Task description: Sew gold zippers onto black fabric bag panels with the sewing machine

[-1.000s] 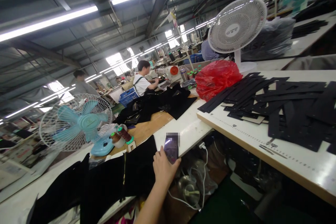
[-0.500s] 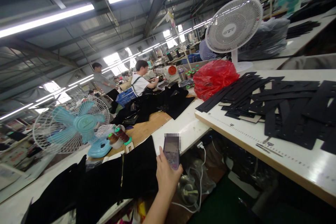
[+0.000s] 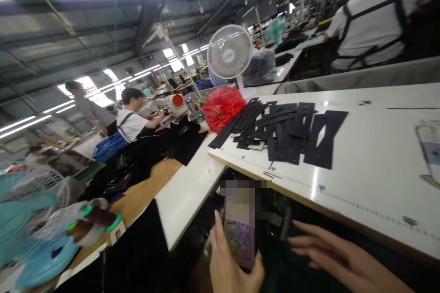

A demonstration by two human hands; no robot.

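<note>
My left hand (image 3: pixel 230 263) is wrapped round a phone (image 3: pixel 240 233) with a lit screen, held upright below the edge of the white table (image 3: pixel 360 165). My right hand (image 3: pixel 330 256) hovers just right of the phone with its fingers stretched out and apart, holding nothing. Both hands are in the gap between the two tables, near the bottom of the view.
Black cut strips (image 3: pixel 285 128) lie on the white table beside a red plastic bag (image 3: pixel 223 105) and a white fan (image 3: pixel 229 52). A blue fan (image 3: pixel 30 238) and thread spools (image 3: pixel 98 217) stand at the left with black fabric (image 3: pixel 140 256). Other people work further back.
The view has swung right and come closer. My left hand has brought the phone nearer and lower. My right hand has come into view beside it.
</note>
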